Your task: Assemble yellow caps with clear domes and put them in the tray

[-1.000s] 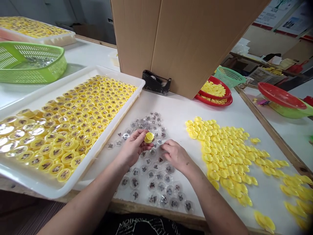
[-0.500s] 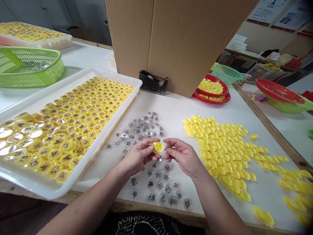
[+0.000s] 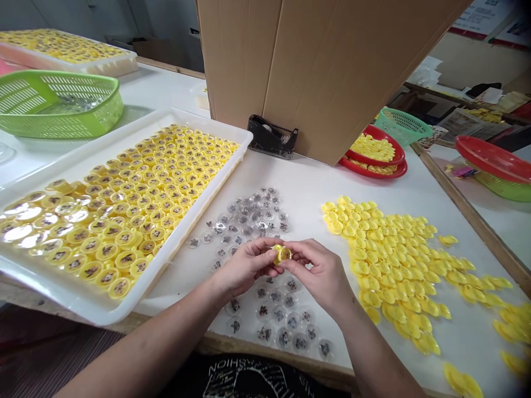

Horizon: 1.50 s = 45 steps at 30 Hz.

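Note:
Between my two hands is a small round yellow plastic piece [image 3: 284, 254], with a dark printed picture visible on its face. My left hand [image 3: 244, 266] pinches it from the left, thumb in front and fingers behind. From the right, the thumb and fingertips of my right hand [image 3: 322, 272] close on its edge. Under and around my hands lie clear round discs with small dark pictures [image 3: 291, 320]. On the right spreads a wide heap of plain yellow round pieces [image 3: 385, 254]. To the left, a white tray [image 3: 244, 145] holds rows of yellow pieces with pictures on them.
A tall cardboard box [image 3: 315, 72] stands at the back, with a black tape dispenser [image 3: 271, 138] before it. Red plates [image 3: 400, 160] of yellow pieces sit right of the box. A green basket [image 3: 95, 119] stands at left. A wooden strip [image 3: 477, 215] edges the table's right.
My right hand has come left to meet my left hand, and its fingertips now touch the yellow piece. A printed picture now shows on the piece. The whole view has shifted slightly.

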Each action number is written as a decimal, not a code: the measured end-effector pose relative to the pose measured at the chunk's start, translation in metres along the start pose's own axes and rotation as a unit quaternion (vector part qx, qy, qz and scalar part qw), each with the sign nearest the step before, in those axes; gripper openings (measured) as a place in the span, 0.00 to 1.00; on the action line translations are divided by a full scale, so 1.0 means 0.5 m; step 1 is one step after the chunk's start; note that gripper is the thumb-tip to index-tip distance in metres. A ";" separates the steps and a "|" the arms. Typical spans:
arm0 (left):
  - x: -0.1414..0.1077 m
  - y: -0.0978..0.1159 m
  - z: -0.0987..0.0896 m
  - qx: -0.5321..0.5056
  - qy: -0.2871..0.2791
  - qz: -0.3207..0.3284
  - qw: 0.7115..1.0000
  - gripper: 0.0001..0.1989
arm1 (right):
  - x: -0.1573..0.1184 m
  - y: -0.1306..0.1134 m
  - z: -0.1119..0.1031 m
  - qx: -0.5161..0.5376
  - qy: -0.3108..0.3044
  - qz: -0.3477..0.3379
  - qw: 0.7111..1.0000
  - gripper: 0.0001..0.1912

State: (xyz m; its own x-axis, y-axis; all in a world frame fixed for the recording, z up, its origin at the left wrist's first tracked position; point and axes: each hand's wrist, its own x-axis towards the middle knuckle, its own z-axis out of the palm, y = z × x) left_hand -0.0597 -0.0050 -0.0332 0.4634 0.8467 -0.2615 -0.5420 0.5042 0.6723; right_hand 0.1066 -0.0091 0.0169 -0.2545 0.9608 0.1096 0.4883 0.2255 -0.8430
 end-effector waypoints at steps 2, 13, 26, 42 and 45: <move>0.001 -0.002 0.000 0.004 -0.005 0.002 1.000 0.17 | -0.003 -0.008 -0.003 -0.102 0.008 -0.025 0.994 0.12; 0.001 -0.006 0.000 -0.005 -0.022 0.015 1.000 0.15 | -0.012 -0.020 -0.001 -0.118 0.020 -0.085 0.989 0.13; -0.001 -0.006 0.007 0.025 -0.006 0.066 0.997 0.16 | -0.022 -0.012 0.002 -0.122 0.044 -0.081 0.988 0.12; -0.015 0.010 0.021 0.157 0.004 0.088 0.984 0.14 | -0.028 0.019 0.018 -0.014 0.087 -0.014 0.996 0.16; -0.017 0.011 0.018 0.236 0.017 0.102 0.966 0.15 | -0.030 0.035 0.020 0.086 0.050 0.042 0.994 0.09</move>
State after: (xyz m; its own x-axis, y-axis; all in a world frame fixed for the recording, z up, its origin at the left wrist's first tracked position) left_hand -0.0600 -0.0108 -0.0209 0.3530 0.9294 -0.1078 -0.2359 0.1999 0.9510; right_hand 0.1107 -0.0213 -0.0045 -0.1304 0.9883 0.0797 0.3525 0.1213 -0.9279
